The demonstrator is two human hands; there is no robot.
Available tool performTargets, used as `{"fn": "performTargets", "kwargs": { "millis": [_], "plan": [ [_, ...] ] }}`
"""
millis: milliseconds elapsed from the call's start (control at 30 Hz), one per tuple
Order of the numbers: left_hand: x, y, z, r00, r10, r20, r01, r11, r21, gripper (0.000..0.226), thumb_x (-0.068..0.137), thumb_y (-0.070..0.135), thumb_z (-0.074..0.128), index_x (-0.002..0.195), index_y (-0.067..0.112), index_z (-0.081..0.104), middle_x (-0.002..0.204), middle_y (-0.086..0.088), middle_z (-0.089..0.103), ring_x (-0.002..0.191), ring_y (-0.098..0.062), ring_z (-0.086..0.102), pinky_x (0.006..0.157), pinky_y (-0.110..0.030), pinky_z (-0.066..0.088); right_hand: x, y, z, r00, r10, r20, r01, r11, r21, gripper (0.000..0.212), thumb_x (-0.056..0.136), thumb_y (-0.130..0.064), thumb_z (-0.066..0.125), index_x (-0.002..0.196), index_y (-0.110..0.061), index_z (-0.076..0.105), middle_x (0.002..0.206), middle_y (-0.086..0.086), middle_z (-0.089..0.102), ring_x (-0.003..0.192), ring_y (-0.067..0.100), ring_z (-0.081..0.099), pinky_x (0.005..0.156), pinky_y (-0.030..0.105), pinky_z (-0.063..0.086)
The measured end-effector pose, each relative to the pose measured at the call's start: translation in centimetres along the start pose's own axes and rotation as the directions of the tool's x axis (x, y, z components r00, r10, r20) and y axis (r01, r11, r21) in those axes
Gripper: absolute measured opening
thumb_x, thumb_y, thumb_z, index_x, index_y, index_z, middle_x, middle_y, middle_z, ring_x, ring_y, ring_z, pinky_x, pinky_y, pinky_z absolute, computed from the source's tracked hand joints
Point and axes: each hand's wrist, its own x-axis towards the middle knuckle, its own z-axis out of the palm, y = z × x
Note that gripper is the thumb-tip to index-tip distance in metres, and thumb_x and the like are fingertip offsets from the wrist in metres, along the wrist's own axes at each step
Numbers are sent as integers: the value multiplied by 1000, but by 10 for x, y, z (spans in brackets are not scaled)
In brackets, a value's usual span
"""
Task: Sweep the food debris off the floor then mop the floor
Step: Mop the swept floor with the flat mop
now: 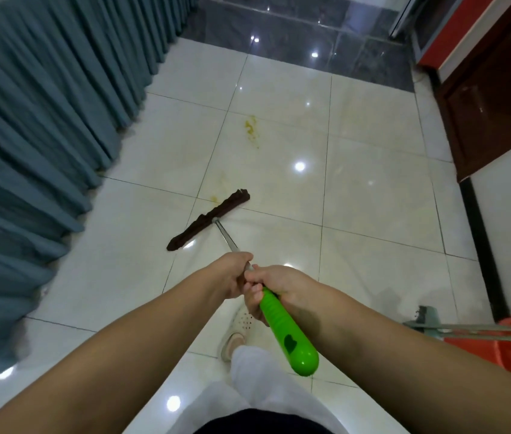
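A mop with a flat dark brown head (208,220) lies on the cream tiled floor (373,195). Its metal pole (226,235) runs back to a bright green handle (288,333). My left hand (232,277) grips the metal pole just ahead of the green part. My right hand (274,285) grips the top of the green handle, right behind the left. A yellow food smear (251,128) stains the tile beyond the mop head. A smaller yellow spot (214,198) lies close to the head's far side.
Teal curtains (44,136) hang along the left down to the floor. A dark wooden cabinet (492,101) stands at the right. An orange bucket (504,346) with a grey tool across it sits at lower right. My shoe (238,330) stands under the handle.
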Motion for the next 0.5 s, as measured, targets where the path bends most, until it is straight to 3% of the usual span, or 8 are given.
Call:
{"fn": "performTargets", "kwargs": {
  "millis": [167, 300, 500],
  "plan": [
    [30, 69, -9, 999, 10, -38, -9, 1000, 9, 29, 100, 27, 42, 79, 8, 48, 70, -1, 53, 59, -11, 52, 50, -19, 46, 25, -63, 29, 999, -36, 2, 36, 998, 50, 25, 95, -8, 52, 70, -7, 51, 57, 3, 44, 22, 7, 36, 26, 9, 31],
    [51, 130, -18, 997, 30, -77, -27, 999, 44, 28, 99, 28, 42, 80, 9, 48, 67, -1, 51, 55, -11, 50, 38, -14, 43, 45, -118, 57, 999, -35, -3, 35, 997, 64, 28, 95, -9, 52, 67, -9, 51, 56, 4, 43, 22, 8, 35, 27, 9, 31],
    [78, 205, -37, 993, 38, -108, -33, 998, 48, 30, 99, 30, 43, 77, 10, 48, 71, 1, 54, 56, -9, 51, 36, -11, 41, 72, -188, 96, 999, -46, 17, 45, 998, 51, 32, 95, -6, 49, 64, -10, 48, 53, 3, 42, 23, 8, 34, 28, 9, 30]
  ]
}}
